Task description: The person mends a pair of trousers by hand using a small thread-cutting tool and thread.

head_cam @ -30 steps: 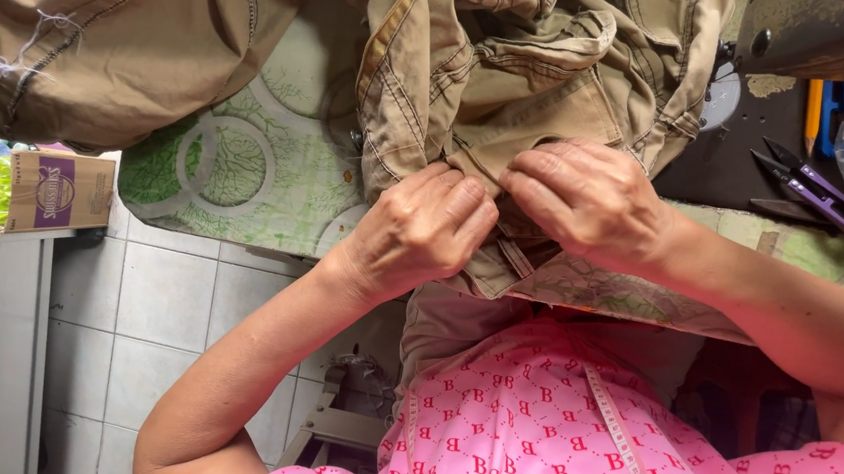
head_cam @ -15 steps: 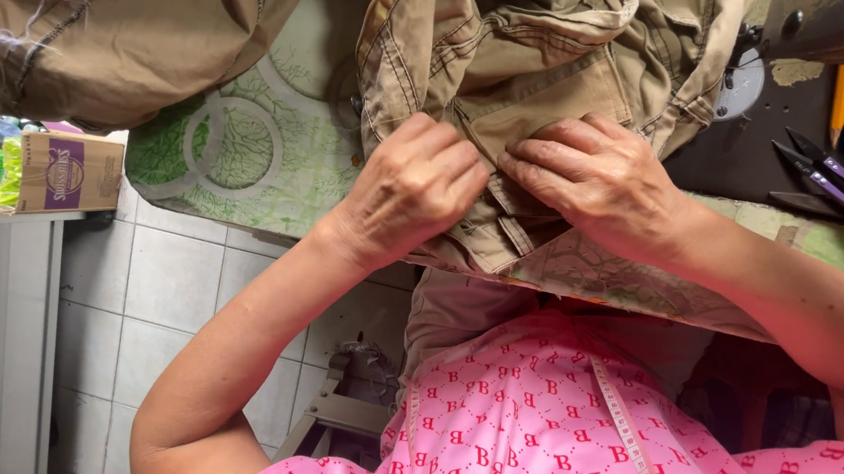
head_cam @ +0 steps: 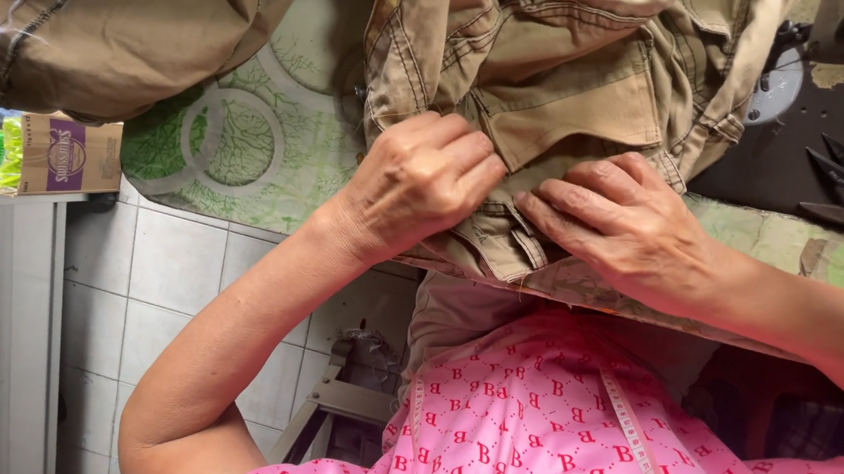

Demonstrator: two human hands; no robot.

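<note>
Left hand (head_cam: 425, 182) fingertips under khaki garment (head_cam: 569, 65)
</note>
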